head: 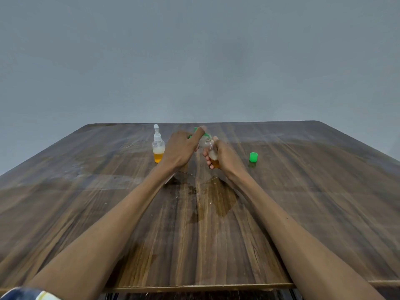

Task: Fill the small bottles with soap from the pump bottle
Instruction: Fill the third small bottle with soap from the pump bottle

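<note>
Table [303, 202]: dark wood-grain top, streaked and glossy, with a square near edge and a rounded far right corner.
Spill [218, 198]: a wet, amber-tinted patch with an irregular outline on the table, just near of the hands.
Pump bottle [158, 146]: small clear plastic bottle with rounded shoulders and a white pump head; orange soap fills its lower part with pale foam on top. It stands upright at the far middle, just left of the left hand.
Small bottle [211, 151]: clear plastic, orange liquid low in it, tilted and lifted off the table between the two hands.
Green cap [253, 157]: short ridged plastic cylinder, alone on the table well right of the hands.
Green piece [195, 132]: a bit of green plastic at the left fingertips; the hand hides most of it, so its shape is unclear.
Left hand [180, 151]: back toward the camera, fingers curled, grip pinching the green piece above the small bottle's mouth.
Right hand [225, 155]: fingers and thumb wrapped around the small bottle, grip closed on its body.
Forearms: bare, both stretched far across the table and converging.
Wall [194, 57]: plain matte grey behind the table.
</note>
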